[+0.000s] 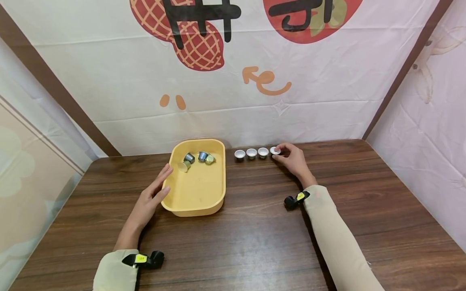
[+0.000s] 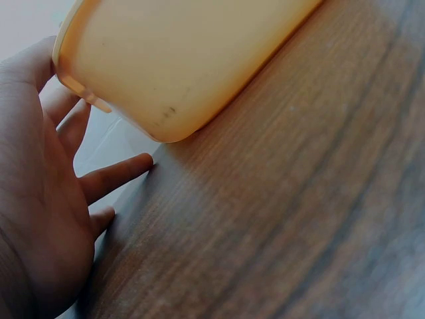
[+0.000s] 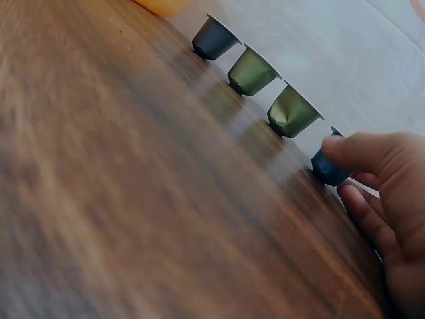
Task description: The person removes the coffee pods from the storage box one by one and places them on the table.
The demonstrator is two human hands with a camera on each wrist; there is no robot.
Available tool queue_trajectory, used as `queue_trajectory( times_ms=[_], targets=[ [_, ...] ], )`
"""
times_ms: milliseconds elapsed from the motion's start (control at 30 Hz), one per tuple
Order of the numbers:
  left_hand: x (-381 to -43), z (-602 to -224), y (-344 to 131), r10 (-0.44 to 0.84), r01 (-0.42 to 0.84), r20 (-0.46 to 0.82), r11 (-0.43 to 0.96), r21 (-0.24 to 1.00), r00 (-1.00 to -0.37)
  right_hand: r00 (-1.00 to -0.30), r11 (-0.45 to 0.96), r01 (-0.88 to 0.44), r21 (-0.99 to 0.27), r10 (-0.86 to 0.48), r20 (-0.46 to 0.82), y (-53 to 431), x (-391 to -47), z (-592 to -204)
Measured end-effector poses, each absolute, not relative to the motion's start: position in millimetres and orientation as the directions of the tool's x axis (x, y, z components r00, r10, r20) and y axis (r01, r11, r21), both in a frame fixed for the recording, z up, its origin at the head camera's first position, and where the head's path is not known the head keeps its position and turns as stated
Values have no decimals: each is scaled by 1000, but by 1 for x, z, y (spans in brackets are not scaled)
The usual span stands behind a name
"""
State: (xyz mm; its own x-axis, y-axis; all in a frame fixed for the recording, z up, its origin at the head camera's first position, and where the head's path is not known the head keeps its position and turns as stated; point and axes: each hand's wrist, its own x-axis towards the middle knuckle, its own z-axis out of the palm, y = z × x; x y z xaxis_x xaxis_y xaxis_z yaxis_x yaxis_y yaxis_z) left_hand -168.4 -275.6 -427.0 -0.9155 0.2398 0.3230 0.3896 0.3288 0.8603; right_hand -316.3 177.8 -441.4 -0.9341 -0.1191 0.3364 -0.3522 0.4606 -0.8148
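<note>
My right hand [image 1: 294,161] pinches a blue coffee capsule [image 3: 329,166] between thumb and fingers, at the right end of a row along the table's back edge. Beside it stand a dark grey capsule [image 3: 215,38] and two green capsules [image 3: 252,72], their silvery lids [image 1: 251,153] facing up. My left hand [image 1: 148,198] rests at the left side of a yellow tray [image 1: 198,194], its fingers fairly straight against the rim. Several blue, dark and green capsules [image 1: 189,157] lie tipped at the tray's far end.
A brown wood-grain table [image 1: 247,242] carries everything. Right behind its back edge hangs a white printed cloth [image 1: 233,125], close to the row of capsules. Each wrist wears a small black camera [image 1: 145,259].
</note>
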Motion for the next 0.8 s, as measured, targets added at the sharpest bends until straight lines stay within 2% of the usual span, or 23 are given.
queue_trajectory(
  times_ms=[333, 600, 800],
  targets=[
    [-169, -427, -276, 243, 392, 324, 331, 858, -914, -926, 476, -378, -794, -184, 331, 179, -315, -439],
    [-170, -427, -275, 238, 384, 316, 344, 857, -918, -888, 516, -441, -734, -131, 441, 181, -310, -433],
    [-169, -428, -276, 233, 377, 310, 349, 858, -922, -889, 475, -445, -760, -128, 440, 179, -308, -427]
  ],
)
